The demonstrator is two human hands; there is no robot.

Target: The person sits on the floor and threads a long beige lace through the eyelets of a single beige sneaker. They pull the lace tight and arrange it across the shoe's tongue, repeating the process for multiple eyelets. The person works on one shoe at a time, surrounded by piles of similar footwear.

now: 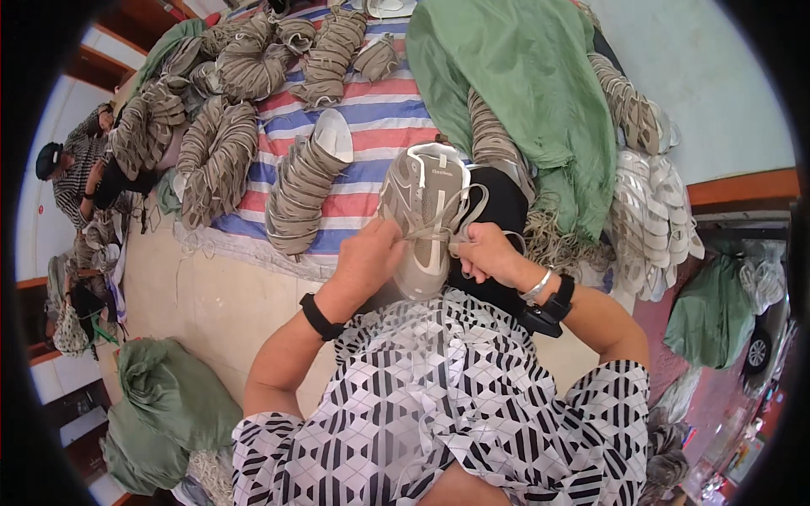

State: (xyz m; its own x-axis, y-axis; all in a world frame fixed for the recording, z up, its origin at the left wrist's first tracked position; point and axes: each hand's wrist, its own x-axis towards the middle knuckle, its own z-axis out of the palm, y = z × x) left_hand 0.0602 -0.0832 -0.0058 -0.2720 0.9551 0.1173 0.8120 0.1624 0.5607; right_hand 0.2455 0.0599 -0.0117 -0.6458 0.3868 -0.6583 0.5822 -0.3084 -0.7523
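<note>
A grey-beige shoe upper (422, 211) with a white-lined collar rests over my lap, its toe toward me and its tongue facing up. My left hand (369, 257) is closed at the left side of the upper, pinching the shoelace at the lower eyelets. On the other side my right hand (489, 255) pinches the beige shoelace (474, 207), which loops up beside the tongue. The lace runs across the upper between the two hands. Fingertips partly hide where the lace is gripped.
Nested stacks of similar uppers (308, 194) lie on a red, white and blue striped sheet (363, 126). A green cloth (523, 84) covers more stacks, beside bundled laces (561, 240). Green sacks (169, 405) stand at lower left. Another person (80, 169) sits at far left.
</note>
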